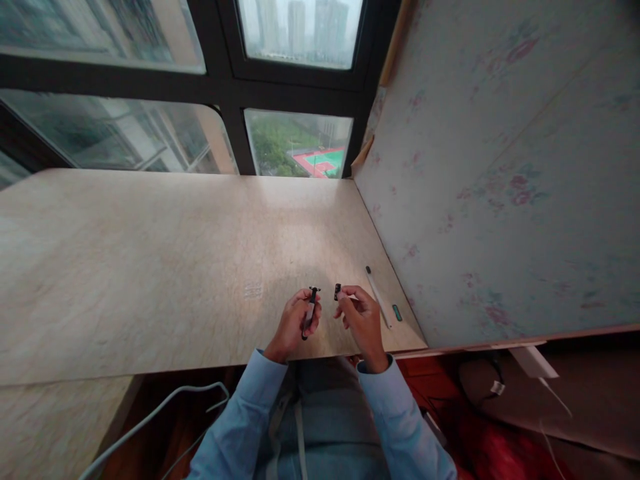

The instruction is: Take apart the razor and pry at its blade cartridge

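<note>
The left hand (pixel 290 325) is closed around a black-and-silver razor-like handle (pixel 311 311), its T-shaped top pointing to the far side. The right hand (pixel 364 323) pinches a small black slotted piece (pixel 337 292) between thumb and fingers, just to the right of the handle's top — near it, but not touching. Both are held above the near edge of the pale marbled tabletop (pixel 150 267). To the right of the right hand, a slim white stick (pixel 379 298) with a black far end lies slantwise; a small dark-and-teal piece (pixel 397 313) rests beside it — closer to the floral wall (pixel 450 167). Some small clear pieces (pixel 253 291), too faint to identify, lie left of the left hand.
</note>
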Tool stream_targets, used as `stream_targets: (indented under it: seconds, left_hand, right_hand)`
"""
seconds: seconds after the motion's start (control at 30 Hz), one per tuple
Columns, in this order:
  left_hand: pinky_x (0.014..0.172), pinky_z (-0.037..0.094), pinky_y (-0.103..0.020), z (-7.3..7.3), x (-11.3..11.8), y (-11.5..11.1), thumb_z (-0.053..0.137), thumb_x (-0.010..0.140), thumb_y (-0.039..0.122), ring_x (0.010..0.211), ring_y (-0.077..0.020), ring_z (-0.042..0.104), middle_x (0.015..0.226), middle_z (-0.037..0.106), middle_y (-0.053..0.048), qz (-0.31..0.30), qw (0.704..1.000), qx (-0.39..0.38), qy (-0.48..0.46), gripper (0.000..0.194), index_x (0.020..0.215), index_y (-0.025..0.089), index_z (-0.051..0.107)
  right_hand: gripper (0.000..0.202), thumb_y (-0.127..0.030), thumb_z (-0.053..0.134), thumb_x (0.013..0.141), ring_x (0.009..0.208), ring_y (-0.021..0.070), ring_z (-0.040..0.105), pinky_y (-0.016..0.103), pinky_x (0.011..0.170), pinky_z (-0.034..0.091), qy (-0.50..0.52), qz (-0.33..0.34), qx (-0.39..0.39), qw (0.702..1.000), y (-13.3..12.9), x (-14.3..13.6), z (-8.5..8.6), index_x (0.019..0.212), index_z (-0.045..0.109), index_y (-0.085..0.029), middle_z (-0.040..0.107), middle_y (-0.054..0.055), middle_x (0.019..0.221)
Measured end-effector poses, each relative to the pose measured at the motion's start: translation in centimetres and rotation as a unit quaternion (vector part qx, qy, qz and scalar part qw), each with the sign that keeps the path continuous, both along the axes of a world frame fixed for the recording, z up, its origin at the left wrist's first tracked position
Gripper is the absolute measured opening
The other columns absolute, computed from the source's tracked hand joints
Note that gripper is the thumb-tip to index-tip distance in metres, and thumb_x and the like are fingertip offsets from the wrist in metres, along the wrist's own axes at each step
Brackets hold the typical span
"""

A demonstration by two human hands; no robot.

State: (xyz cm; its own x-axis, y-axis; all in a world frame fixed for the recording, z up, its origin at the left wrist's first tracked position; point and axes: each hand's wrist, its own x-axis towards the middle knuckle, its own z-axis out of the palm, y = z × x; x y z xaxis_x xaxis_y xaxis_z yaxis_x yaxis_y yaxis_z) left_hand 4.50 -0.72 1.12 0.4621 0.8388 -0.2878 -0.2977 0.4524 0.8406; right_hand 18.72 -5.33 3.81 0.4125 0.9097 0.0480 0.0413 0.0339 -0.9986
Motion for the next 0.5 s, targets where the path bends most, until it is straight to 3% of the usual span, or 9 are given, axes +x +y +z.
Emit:
stream_targets:
  seconds: [0.17,0.33,0.5]
  left_hand:
    - [0.039,0.026,-0.022,0.6,-0.5,-0.5,0.054,0.078,0.034,0.04,-0.0069,0.041,0.065,0.056,0.004,0.014,0.998,-0.005,-0.058,0.021,0.091,0.018,0.049]
    - [0.051,0.037,-0.025,1.6,-1.2,-1.3,0.05,0.088,0.048,0.053,-0.0102,0.049,0.07,0.058,-0.002,0.009,0.994,-0.032,-0.108,0.04,0.105,0.013,0.059]
    - [0.051,0.036,-0.023,2.0,-1.5,-1.6,0.063,0.084,0.047,0.053,-0.0081,0.047,0.069,0.056,0.0,0.018,0.994,-0.027,-0.105,0.037,0.097,0.013,0.064]
  right_hand:
    - [0.03,-0.044,0.071,0.077,0.053,0.0144,0.068,0.017,0.033,0.04,0.146,0.028,-0.016,0.989,0.9,-0.9,0.1,0.085,0.064,-0.017,0.071,0.006,0.086]
    - [0.03,-0.04,0.077,0.073,0.05,0.0143,0.069,0.017,0.034,0.042,0.218,0.008,-0.022,0.976,1.0,-1.5,-0.1,0.086,0.066,-0.016,0.074,0.005,0.081]
    - [0.028,-0.035,0.079,0.071,0.055,0.0156,0.07,0.018,0.039,0.049,0.244,-0.012,-0.009,0.97,1.0,-2.4,-0.7,0.086,0.066,-0.016,0.075,0.005,0.077]
